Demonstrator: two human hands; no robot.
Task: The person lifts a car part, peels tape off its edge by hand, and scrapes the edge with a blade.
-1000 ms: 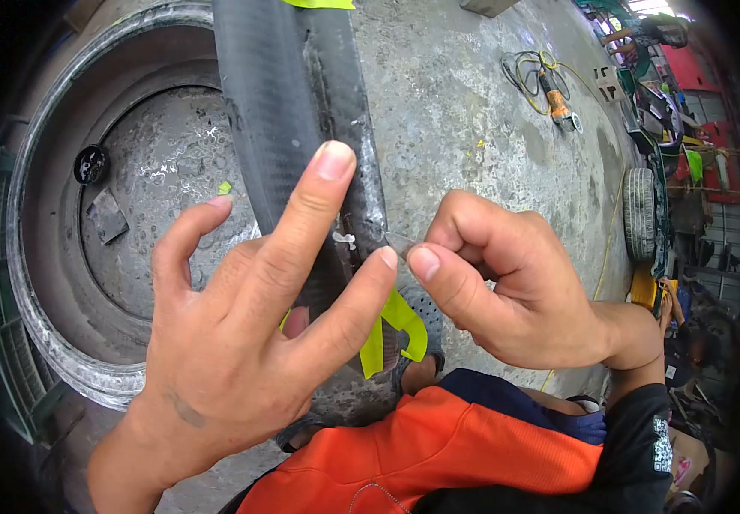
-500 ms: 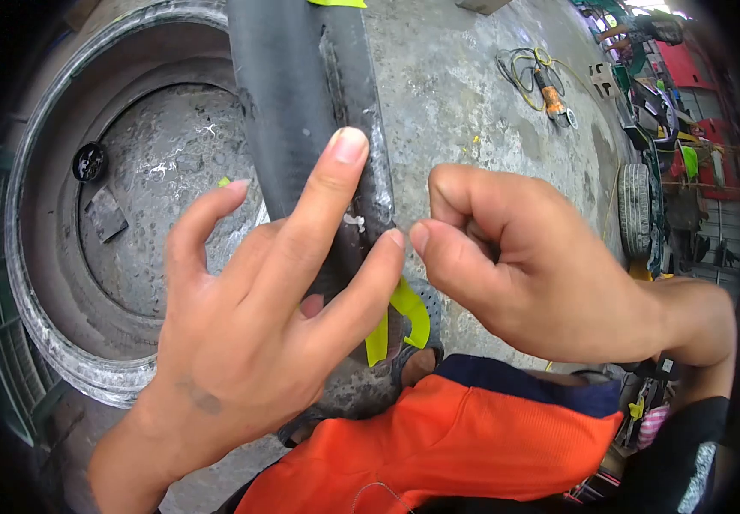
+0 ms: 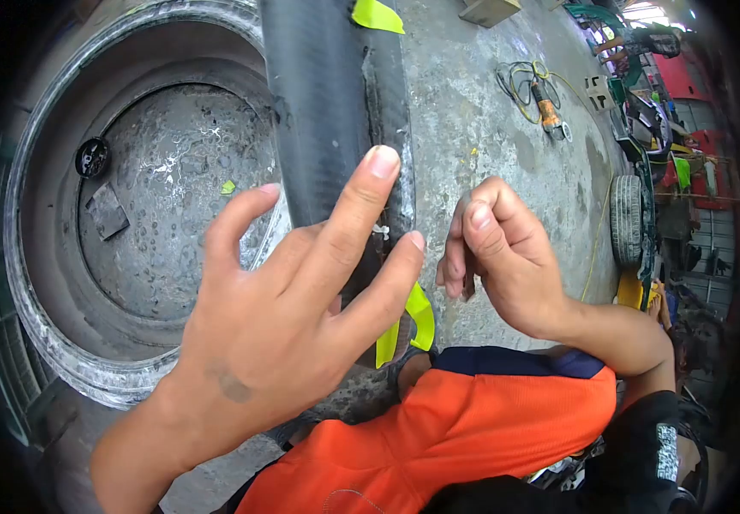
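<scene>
A long dark panel [image 3: 314,111] with a woven-looking surface runs down the middle, a rough whitish strip along its right edge. Yellow-green tape shows at its top [image 3: 378,15] and bottom [image 3: 422,315]. My left hand [image 3: 293,300] lies over the lower panel, fingers spread, the tips of two fingers near the whitish strip. A small white bit [image 3: 381,232] sits between those fingers. My right hand [image 3: 503,257] is off the panel's right side, thumb pressed to its curled index finger; whatever the pinch may hold is too small to make out.
Left of the panel lies a large tyre [image 3: 31,291] with a black round cup [image 3: 93,158] and a dark square piece [image 3: 107,212] inside. An orange power tool [image 3: 548,111] with a cable is on the floor. Another tyre [image 3: 627,221] stands at the right; a person [image 3: 644,43] is beyond.
My right hand has drawn away from the left fingertips and turned upward, its pinch still closed. The panel and my left hand appear farther right in view.
</scene>
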